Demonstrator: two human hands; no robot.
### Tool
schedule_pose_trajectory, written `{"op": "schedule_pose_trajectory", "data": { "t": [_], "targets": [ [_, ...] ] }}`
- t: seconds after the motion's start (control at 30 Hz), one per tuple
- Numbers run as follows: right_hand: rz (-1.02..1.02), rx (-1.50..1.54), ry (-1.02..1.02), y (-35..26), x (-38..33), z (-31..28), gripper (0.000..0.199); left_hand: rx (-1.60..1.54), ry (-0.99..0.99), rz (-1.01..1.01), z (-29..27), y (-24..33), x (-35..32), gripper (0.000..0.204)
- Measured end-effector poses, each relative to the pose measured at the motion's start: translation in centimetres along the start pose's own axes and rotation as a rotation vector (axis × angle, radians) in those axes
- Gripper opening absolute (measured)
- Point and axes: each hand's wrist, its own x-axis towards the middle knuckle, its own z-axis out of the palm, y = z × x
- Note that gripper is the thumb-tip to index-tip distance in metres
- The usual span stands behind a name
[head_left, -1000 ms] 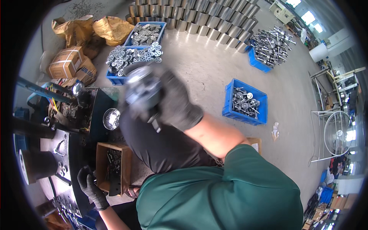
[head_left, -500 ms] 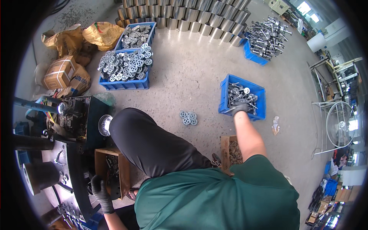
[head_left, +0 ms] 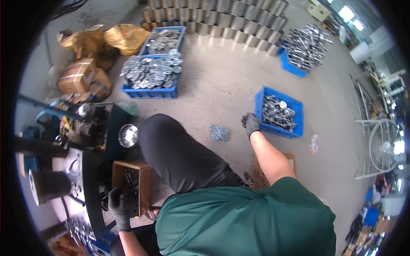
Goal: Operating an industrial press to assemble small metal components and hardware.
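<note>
My right hand (head_left: 250, 123), in a dark glove, hovers over the concrete floor just left of a blue crate (head_left: 299, 106) full of small metal parts. Its fingers are curled and I cannot tell whether a part is in them. A few metal discs (head_left: 219, 132) lie on the floor to its left. My left hand (head_left: 118, 208), also gloved, rests at the near corner of a small brown wooden box (head_left: 147, 187) holding dark parts, beside a dark machine (head_left: 92, 128). My black-trousered knee (head_left: 171, 145) sits between the two hands.
Two blue crates of metal discs (head_left: 149, 74) stand at the back left, near brown sacks (head_left: 85, 40) and a cardboard box (head_left: 79, 77). A row of metal cylinders (head_left: 213, 13) lines the far side. Another blue crate holds rods (head_left: 301, 47). A fan (head_left: 386, 147) stands right.
My right hand went from close before the camera out to the blue crate, then drew back to its left edge. My left hand stayed by the wooden box.
</note>
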Motion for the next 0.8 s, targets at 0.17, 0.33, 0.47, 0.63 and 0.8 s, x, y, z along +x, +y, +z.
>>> {"op": "schedule_pose_trajectory", "data": {
  "t": [0.17,0.33,0.47,0.63,0.8],
  "targets": [
    [-0.499,-0.044,-0.651,-12.2,-18.7,16.0,0.021,0.075,0.09,0.119,1.6,1.8,0.5,0.029],
    [-0.657,-0.002,-1.56,-17.9,-39.1,23.0,0.035,0.149,0.232,0.192,0.1,9.5,0.2,0.027],
    [0.039,0.007,-1.944,-12.5,-45.6,29.6,0.054,0.23,0.388,0.374,0.1,11.0,0.9,0.038],
    [0.602,-0.142,-1.994,-5.4,-51.5,35.3,0.08,0.52,0.45,0.435,-0.6,11.9,0.7,0.054],
    [0.605,-0.281,-2.079,-2.7,-54.1,36.0,0.089,0.589,0.373,0.336,-0.7,7.9,-0.3,0.043]
  ]
}}
